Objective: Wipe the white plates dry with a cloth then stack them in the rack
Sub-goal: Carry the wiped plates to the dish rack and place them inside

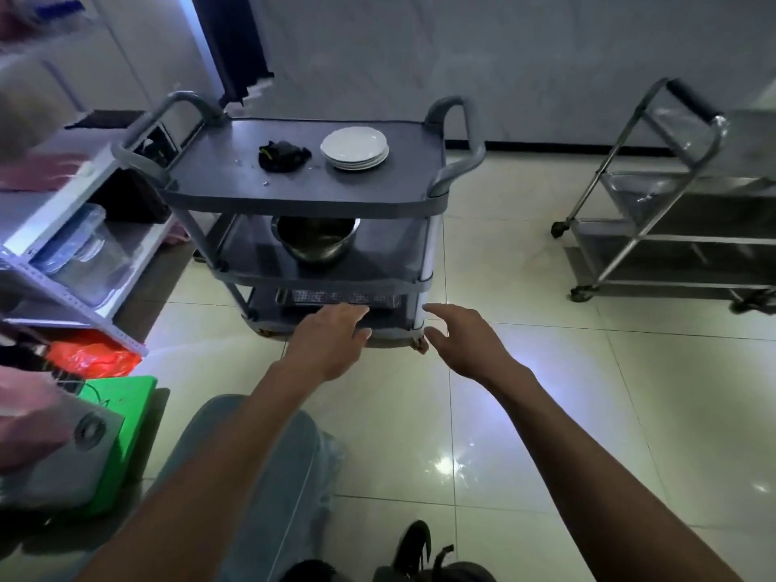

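A small stack of white plates [355,149] sits on the top shelf of a grey three-tier cart [218,191], with a crumpled dark cloth [282,155] just to its left. A perforated metal rack [336,297] lies on the cart's bottom shelf. My left hand [329,338] is stretched out low in front of that bottom shelf, fingers relaxed and holding nothing. My right hand [460,344] reaches toward the cart's near right corner, fingers spread, empty.
A metal bowl [315,241] stands on the cart's middle shelf. A steel trolley [672,228] stands to the right on the tiled floor. At left are a white shelf unit [79,254] with clear containers, an orange bag [94,357] and a green box [121,413].
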Action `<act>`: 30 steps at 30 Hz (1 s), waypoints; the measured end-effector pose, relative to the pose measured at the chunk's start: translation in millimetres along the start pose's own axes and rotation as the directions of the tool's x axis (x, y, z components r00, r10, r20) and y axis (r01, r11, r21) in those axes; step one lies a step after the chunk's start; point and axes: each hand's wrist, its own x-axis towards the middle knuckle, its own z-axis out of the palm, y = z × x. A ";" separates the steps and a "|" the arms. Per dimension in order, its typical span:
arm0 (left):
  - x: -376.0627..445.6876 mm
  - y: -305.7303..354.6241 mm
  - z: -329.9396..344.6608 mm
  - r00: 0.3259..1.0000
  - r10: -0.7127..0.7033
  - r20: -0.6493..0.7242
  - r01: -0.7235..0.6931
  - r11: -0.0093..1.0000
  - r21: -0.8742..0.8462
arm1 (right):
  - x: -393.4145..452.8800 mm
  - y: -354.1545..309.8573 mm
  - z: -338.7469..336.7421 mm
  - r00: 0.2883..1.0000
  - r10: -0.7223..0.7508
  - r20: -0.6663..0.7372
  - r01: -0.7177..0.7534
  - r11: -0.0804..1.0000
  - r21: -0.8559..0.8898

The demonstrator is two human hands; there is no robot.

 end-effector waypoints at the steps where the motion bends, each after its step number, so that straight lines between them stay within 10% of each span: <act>1: 8.4 2.6 0.9 1.000 -0.001 0.005 0.001 1.000 -0.001 | 7.0 4.5 -2.8 1.000 -0.001 0.001 0.001 1.000 0.008; 30: 335.7 -95.4 -56.9 0.999 0.034 0.038 -0.037 0.996 0.083 | 351.3 -21.5 -23.4 0.991 -0.131 0.037 0.136 0.940 -0.314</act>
